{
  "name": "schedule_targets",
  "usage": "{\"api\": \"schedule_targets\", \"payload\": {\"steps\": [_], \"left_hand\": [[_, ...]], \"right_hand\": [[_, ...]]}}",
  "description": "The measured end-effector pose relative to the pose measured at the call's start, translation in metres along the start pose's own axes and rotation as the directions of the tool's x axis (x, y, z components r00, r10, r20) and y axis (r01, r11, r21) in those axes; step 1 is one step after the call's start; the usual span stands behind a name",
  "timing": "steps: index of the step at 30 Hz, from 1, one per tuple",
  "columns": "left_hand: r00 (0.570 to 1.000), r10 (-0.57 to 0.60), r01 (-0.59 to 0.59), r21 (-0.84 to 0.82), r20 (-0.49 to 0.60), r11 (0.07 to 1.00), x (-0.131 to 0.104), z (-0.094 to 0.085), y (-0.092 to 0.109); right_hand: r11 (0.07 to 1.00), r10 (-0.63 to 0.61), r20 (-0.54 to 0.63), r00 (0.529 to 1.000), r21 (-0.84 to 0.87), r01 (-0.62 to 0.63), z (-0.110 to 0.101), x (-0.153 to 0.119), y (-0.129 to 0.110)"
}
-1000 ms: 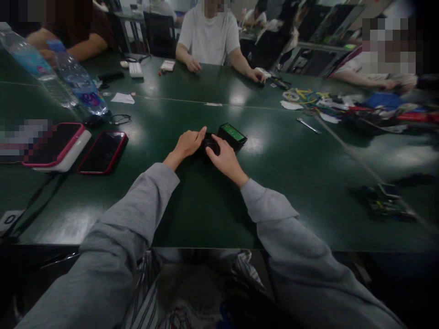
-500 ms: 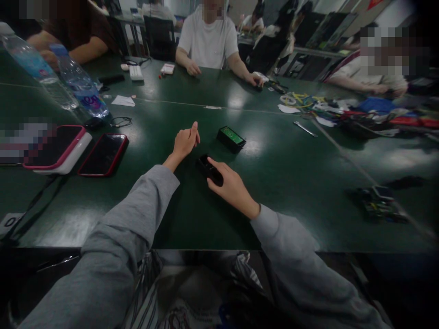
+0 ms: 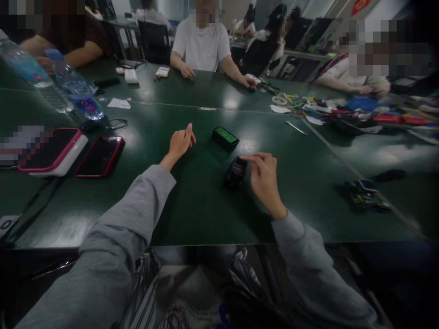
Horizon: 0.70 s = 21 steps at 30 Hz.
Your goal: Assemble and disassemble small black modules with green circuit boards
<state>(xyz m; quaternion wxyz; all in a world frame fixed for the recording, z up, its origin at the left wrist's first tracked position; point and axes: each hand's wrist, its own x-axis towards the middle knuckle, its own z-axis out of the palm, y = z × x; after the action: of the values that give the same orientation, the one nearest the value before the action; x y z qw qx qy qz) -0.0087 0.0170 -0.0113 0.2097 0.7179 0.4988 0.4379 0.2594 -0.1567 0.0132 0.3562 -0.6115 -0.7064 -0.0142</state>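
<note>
A small black device with a dark, glossy face [image 3: 237, 171] is on the green table in front of me. My right hand [image 3: 265, 176] is just to its right, index finger stretched to the device's upper right corner and seemingly touching it. The other fingers are bent and grip nothing. Beyond the device lies a black box with a bright green top [image 3: 225, 136], which neither hand touches. My left hand [image 3: 181, 140] rests on its side left of that box, empty, thumb raised and fingers loosely curved apart from the thumb.
Left are a red-edged phone [image 3: 100, 156], a pink-cased device [image 3: 51, 148] and a water bottle [image 3: 77, 89] beside another. A wrench [image 3: 296, 128], a heap of cables [image 3: 343, 114] and a circuit board [image 3: 367, 197] lie right. A person in white [image 3: 202, 43] sits opposite.
The black device has moved right and been turned, from lying under my right hand to standing beside it. My right hand has moved right, off its top. My left hand keeps its pose.
</note>
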Motion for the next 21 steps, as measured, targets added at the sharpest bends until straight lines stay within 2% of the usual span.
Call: {"api": "schedule_targets", "payload": {"steps": [2,6,9,11,12,15,18,21], "left_hand": [[1.0,0.002,-0.002,0.0,0.005,1.0,0.0,0.0,0.0],[1.0,0.001,-0.001,-0.008,0.017,1.0,0.001,0.001,0.0],[1.0,-0.001,0.001,-0.008,0.029,1.0,0.001,0.001,-0.001],[0.999,-0.004,0.004,-0.006,0.037,1.0,0.001,0.002,-0.001],[0.999,-0.005,0.005,-0.007,0.04,1.0,0.001,0.002,-0.001],[0.999,-0.002,0.003,-0.014,0.051,1.0,0.001,0.001,0.0],[0.998,-0.008,0.009,-0.015,0.066,1.0,0.0,0.0,0.002],[0.997,-0.02,0.021,-0.013,0.073,1.0,0.0,-0.001,0.003]], "right_hand": [[0.999,0.048,0.017,0.999,0.022,-0.048,0.008,-0.002,-0.011],[0.991,0.122,0.22,0.968,0.017,-0.129,0.014,-0.005,-0.033],[0.994,0.005,0.426,0.905,0.1,-0.053,0.006,-0.004,-0.047],[0.987,-0.083,0.5,0.862,0.158,0.004,-0.001,-0.006,-0.051],[0.986,-0.094,0.498,0.862,0.166,0.011,-0.003,-0.008,-0.05],[0.994,-0.013,0.382,0.924,0.106,-0.03,-0.006,-0.019,-0.033],[0.997,0.052,0.285,0.957,0.04,-0.066,-0.013,-0.031,0.001],[0.995,0.099,0.196,0.976,-0.035,-0.094,-0.04,-0.039,0.047]]}}
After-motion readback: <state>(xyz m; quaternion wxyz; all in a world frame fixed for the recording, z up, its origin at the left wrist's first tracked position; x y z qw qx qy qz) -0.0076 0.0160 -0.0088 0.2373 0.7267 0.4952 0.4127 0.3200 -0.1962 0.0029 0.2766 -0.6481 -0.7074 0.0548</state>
